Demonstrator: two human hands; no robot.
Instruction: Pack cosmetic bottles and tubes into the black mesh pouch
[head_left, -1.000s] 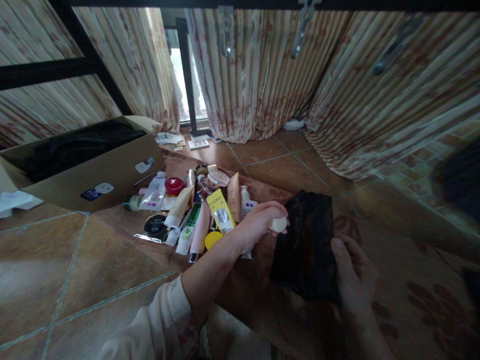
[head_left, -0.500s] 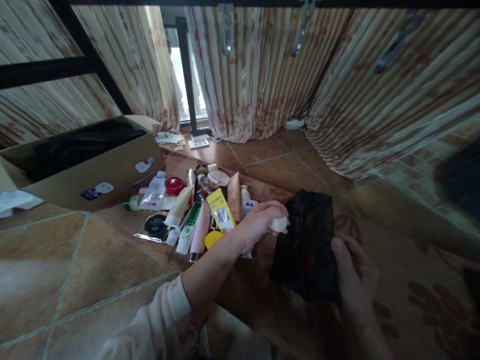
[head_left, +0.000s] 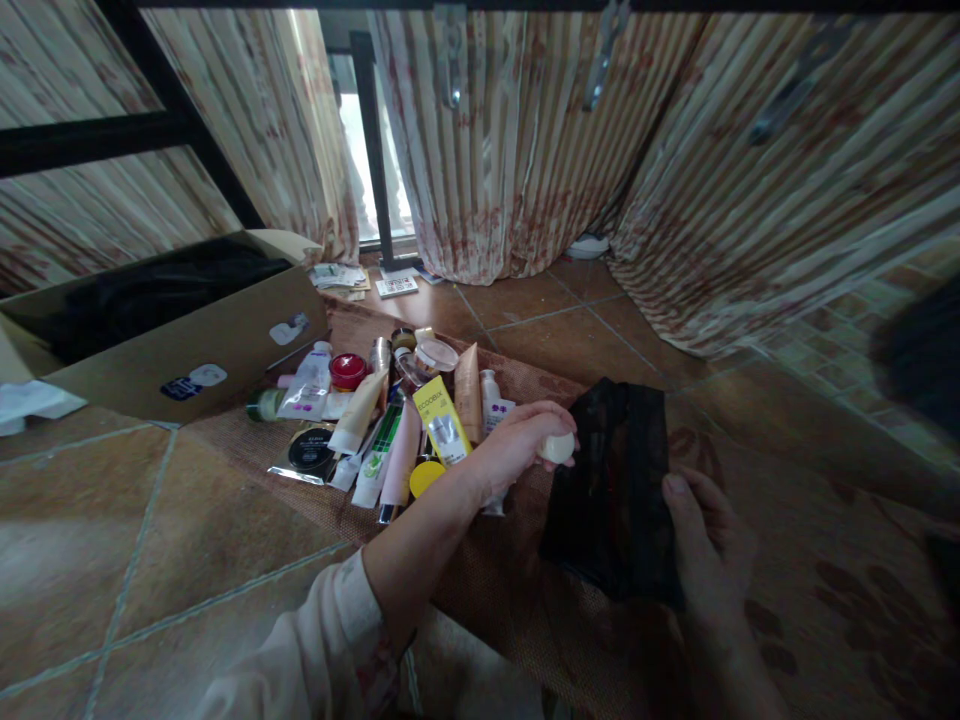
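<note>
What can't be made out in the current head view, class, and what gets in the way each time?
Head view:
Pale round item: its full shape, covered by the left hand.
Black pouch in the right hand: what, if anything, is inside; too dark.
Yellow pack: its smallest print, too small to read.
Large dark shape at right: what it is; blurred, cut off by the edge.

Pale sleeve (head_left: 300,640), pinkish patterned patch (head_left: 377,668), bare left hand (head_left: 521,442)
</note>
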